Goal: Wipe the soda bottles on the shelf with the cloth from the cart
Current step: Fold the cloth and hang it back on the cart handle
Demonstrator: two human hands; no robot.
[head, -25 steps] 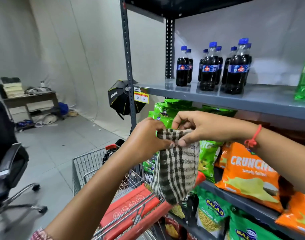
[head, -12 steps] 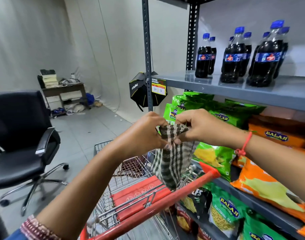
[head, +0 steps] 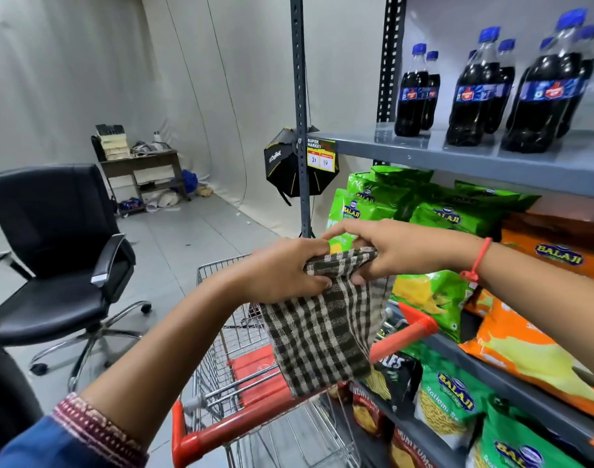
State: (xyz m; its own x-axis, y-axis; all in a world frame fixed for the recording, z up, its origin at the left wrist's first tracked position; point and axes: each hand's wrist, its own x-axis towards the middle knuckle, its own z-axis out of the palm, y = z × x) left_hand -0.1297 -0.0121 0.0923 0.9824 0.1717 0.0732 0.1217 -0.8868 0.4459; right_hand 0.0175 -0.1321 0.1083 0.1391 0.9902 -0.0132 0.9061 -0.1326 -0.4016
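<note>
A brown-and-cream checked cloth (head: pixel 322 329) hangs in front of me above the cart (head: pixel 221 393). My left hand (head: pixel 282 268) grips its top left edge and my right hand (head: pixel 390 251) grips its top right edge. Both hands are close together at chest height. Several dark soda bottles (head: pixel 471 96) with blue caps stand upright on the grey shelf (head: pixel 457 157) at the upper right, well above and beyond my hands. The bottles stand in pairs, one behind the other.
Green and orange snack bags (head: pixel 433 211) fill the lower shelves at right. A black office chair (head: pixel 56 251) stands at left. The shelf's upright post (head: pixel 300 113) carries a price tag, with a black softbox behind it. A cluttered desk (head: pixel 140 163) stands at the far wall.
My view has swung left and down, so the chair and more of the cart show. My hands have spread the cloth wider; it hangs flatter and more open than before.
</note>
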